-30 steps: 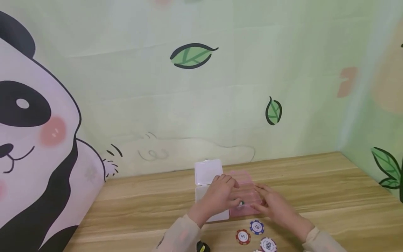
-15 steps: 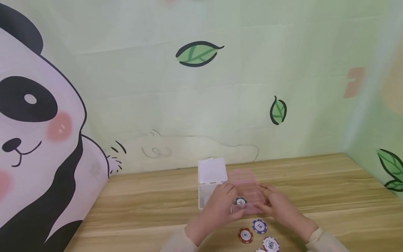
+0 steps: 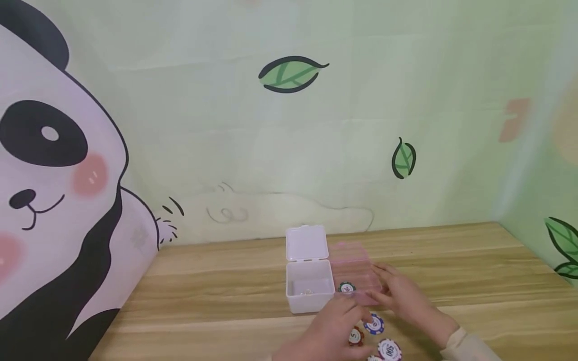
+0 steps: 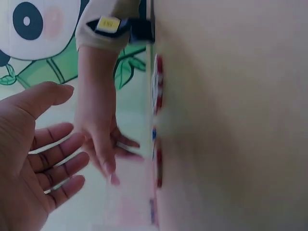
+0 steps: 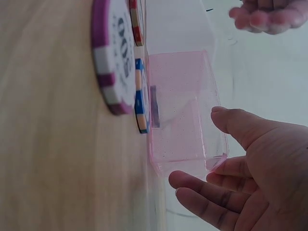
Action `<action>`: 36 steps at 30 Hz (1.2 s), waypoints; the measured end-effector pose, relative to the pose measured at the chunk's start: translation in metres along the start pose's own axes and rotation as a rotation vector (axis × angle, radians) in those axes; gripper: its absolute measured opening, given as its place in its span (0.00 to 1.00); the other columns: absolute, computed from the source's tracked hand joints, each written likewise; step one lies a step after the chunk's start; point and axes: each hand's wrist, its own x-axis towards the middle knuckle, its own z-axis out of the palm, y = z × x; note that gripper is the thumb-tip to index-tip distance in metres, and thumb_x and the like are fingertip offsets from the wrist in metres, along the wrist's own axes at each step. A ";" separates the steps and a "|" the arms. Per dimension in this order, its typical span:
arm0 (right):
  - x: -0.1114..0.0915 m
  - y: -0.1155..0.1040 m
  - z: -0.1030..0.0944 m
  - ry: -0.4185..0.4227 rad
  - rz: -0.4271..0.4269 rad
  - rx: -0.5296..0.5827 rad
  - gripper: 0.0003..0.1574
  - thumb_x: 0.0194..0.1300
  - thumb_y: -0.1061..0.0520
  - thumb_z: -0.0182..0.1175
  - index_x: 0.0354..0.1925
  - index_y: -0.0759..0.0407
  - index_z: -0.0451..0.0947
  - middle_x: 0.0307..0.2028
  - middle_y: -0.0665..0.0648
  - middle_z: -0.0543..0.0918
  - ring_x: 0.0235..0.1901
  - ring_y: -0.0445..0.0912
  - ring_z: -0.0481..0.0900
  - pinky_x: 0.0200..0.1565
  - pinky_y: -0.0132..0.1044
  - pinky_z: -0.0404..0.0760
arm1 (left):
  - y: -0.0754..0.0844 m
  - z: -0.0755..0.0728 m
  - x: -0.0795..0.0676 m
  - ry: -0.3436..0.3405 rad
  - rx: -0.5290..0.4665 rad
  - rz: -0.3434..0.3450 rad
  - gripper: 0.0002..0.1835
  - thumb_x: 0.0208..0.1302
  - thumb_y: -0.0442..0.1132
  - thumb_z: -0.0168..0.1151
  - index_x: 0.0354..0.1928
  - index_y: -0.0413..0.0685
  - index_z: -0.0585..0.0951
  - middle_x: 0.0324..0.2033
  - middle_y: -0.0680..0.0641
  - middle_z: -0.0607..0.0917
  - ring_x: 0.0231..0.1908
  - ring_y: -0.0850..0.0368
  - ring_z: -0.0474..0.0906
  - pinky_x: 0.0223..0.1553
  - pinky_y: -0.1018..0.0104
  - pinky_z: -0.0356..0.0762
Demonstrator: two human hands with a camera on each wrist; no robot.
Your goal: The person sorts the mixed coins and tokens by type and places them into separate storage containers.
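Observation:
In the head view, a clear pink box (image 3: pixel 352 273) stands with its lid raised, and a green poker chip (image 3: pixel 346 287) lies inside it. My right hand (image 3: pixel 408 298) holds the box by its right side; thumb and fingers lie about its corner in the right wrist view. My left hand (image 3: pixel 331 328) hovers low over the near chips, its fingers (image 4: pixel 62 161) loosely bent and holding nothing. Beside its fingertips are a red chip (image 3: pixel 355 337), partly covered, and a blue chip (image 3: pixel 375 325). A purple-and-white chip (image 3: pixel 390 350) marked 500 lies closer to me.
Left of the pink box, a white box (image 3: pixel 311 304) stands with its lid up and small pale bits (image 3: pixel 307 292) inside. Another chip (image 3: pixel 375 358) shows at the frame's bottom edge. A printed cloth (image 3: pixel 271 150) backs the wooden table (image 3: pixel 217 296).
My left hand has moved from above the boxes down toward me to the loose chips, uncovering the white box's inside and the green chip. The right hand has stayed on the pink box.

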 end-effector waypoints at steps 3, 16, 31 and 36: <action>-0.001 0.000 -0.001 0.000 -0.002 -0.004 0.38 0.58 0.52 0.67 0.59 0.73 0.70 0.58 0.67 0.76 0.27 0.33 0.74 0.29 0.26 0.76 | 0.007 0.003 -0.002 -0.077 -0.067 -0.039 0.23 0.48 0.55 0.74 0.41 0.52 0.77 0.42 0.56 0.80 0.44 0.65 0.76 0.51 0.78 0.70; -0.003 0.002 -0.002 -0.017 0.016 -0.020 0.38 0.59 0.50 0.66 0.61 0.71 0.69 0.60 0.67 0.74 0.28 0.34 0.75 0.31 0.28 0.78 | 0.022 0.021 -0.002 -0.369 -0.075 -0.176 0.12 0.48 0.45 0.71 0.37 0.60 0.83 0.34 0.63 0.82 0.36 0.74 0.73 0.39 0.87 0.64; -0.001 -0.001 -0.001 -0.029 0.006 -0.020 0.38 0.60 0.50 0.66 0.61 0.72 0.69 0.60 0.68 0.74 0.28 0.33 0.72 0.35 0.32 0.79 | 0.023 0.035 -0.013 -0.400 -0.040 -0.171 0.10 0.54 0.52 0.64 0.38 0.63 0.84 0.34 0.63 0.81 0.35 0.72 0.70 0.36 0.84 0.59; -0.002 0.000 -0.002 -0.025 0.001 -0.020 0.38 0.60 0.50 0.65 0.61 0.72 0.69 0.61 0.69 0.73 0.28 0.32 0.73 0.36 0.33 0.80 | 0.024 0.037 -0.013 -0.386 -0.008 -0.160 0.10 0.53 0.53 0.64 0.38 0.64 0.85 0.34 0.64 0.80 0.35 0.72 0.69 0.35 0.84 0.57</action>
